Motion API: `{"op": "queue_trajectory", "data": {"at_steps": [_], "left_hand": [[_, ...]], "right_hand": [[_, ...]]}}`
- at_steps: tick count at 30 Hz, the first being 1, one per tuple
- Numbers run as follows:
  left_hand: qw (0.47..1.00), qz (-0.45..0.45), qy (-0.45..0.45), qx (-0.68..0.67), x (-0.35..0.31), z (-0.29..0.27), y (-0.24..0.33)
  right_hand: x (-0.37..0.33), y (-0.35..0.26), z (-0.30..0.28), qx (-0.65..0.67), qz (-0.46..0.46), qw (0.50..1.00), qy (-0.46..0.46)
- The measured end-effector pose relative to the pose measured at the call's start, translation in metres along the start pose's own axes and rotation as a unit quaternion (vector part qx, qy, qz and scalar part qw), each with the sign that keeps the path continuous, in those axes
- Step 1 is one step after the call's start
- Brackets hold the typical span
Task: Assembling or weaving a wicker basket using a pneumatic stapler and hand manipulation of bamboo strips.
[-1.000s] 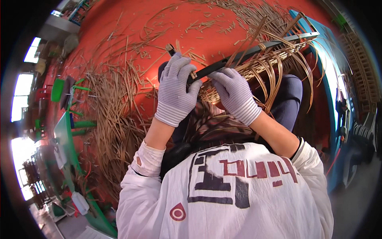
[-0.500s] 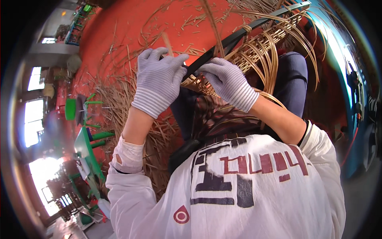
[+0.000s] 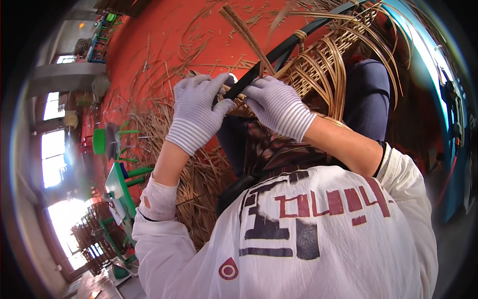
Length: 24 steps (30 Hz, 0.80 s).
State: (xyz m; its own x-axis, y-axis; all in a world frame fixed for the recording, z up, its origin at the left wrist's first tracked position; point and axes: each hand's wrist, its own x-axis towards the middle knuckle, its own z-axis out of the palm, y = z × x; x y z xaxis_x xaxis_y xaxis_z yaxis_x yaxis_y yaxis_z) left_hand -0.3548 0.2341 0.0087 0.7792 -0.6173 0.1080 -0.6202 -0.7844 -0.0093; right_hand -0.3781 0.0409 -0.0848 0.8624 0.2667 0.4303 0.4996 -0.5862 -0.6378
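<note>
A woven rattan panel with long loose strands lies across my lap, bound along a black frame bar. My left hand, in a grey striped glove, is at the bar's near end, its fingers curled and thumb against the bar. My right hand, gloved alike, presses its fingertips together on the bar's other side, at the panel's lower corner. A short piece of pale rattan strip shows between both hands; the fingers hide most of it. A brown strip sticks up past my right fingertips.
Loose rattan strips pile on the floor to my left. Short offcuts lie scattered over the red floor. Green-legged stools stand at the far left. Long strands arc out at the right, near a blue edge.
The bar and panel have shifted slightly down in view. My right hand has come a little closer to the left. The upright brown strip now leans further left.
</note>
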Motion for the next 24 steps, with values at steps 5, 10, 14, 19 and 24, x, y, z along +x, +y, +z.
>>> {"op": "queue_trajectory", "data": {"at_steps": [5,10,14,19,24], "left_hand": [[0.999,0.002,0.029,0.019,-0.003,0.001,0.006],[0.992,-0.037,0.04,-0.112,-0.007,0.021,-0.003],[0.991,-0.054,0.059,-0.103,-0.006,0.024,0.009],[0.994,-0.026,0.095,-0.047,-0.01,0.025,0.018],[0.989,0.012,0.132,-0.06,-0.005,0.02,0.019]], "right_hand": [[0.003,-0.012,-0.001,-0.087,0.011,0.993,-0.079],[0.001,-0.017,0.015,-0.072,-0.026,0.997,0.019],[0.003,-0.02,0.019,-0.102,0.004,0.994,0.028],[0.009,-0.033,0.009,-0.094,0.068,0.991,-0.072],[0.013,-0.038,0.009,-0.051,0.118,0.983,-0.134]]}}
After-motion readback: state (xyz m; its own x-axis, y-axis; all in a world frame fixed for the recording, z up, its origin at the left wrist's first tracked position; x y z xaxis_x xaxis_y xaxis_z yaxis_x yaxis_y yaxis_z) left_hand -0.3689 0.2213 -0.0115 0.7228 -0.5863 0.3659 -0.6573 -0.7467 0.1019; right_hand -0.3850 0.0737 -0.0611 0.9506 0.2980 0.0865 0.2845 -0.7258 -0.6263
